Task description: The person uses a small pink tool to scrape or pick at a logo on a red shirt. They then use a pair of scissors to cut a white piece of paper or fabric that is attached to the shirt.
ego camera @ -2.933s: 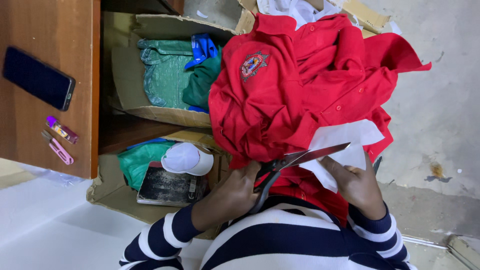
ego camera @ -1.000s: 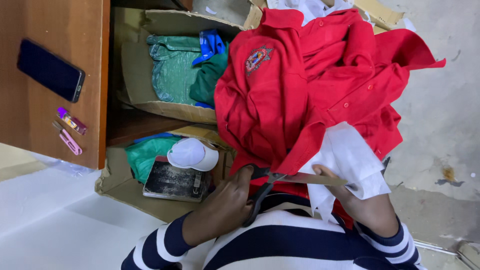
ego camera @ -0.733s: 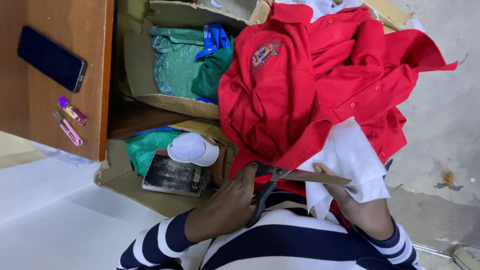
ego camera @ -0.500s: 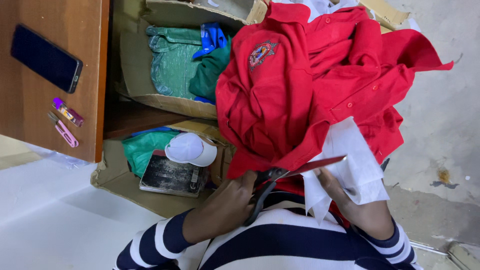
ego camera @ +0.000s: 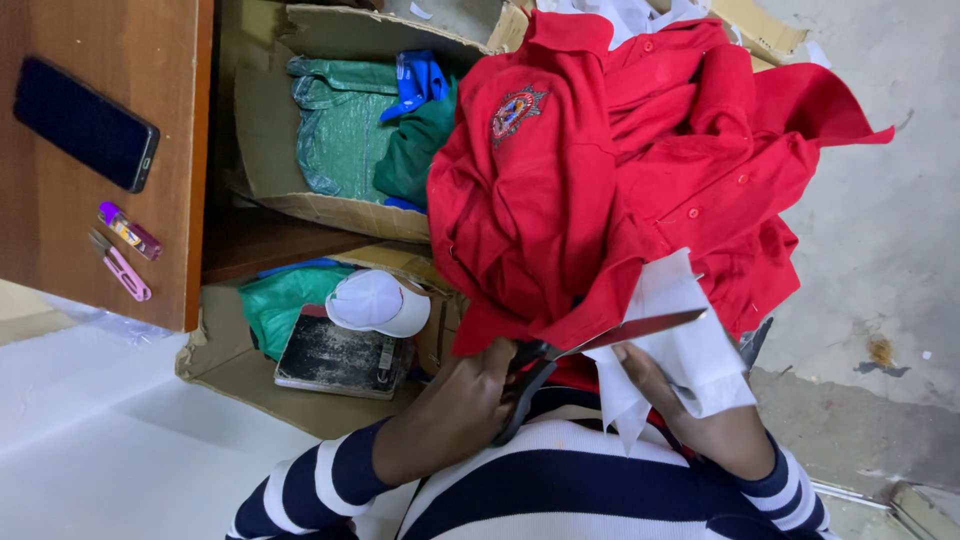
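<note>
My left hand point(ego camera: 465, 405) grips the black handles of a pair of scissors point(ego camera: 560, 360). Their long blades point right and lie across a piece of white cloth point(ego camera: 690, 345). My right hand point(ego camera: 650, 385) holds that white cloth from below, thumb close to the blades. A heap of red polo shirts point(ego camera: 600, 190) with an embroidered badge lies over my lap, just beyond both hands. The blades touch the lower edge of the red heap. Both my sleeves are striped navy and white.
A wooden tabletop point(ego camera: 60, 220) at left carries a black phone point(ego camera: 85, 122), a small purple tube point(ego camera: 128, 229) and pink thread snips point(ego camera: 122, 270). Open cardboard boxes point(ego camera: 270, 130) hold green and blue cloth, a white cap point(ego camera: 380, 303) and a dark flat book point(ego camera: 335, 355). Bare concrete floor point(ego camera: 880, 250) lies at right.
The scissor blades have tilted upward and now sit higher on the white cloth. Less of the cloth shows above them. Both hands stay in nearly the same place.
</note>
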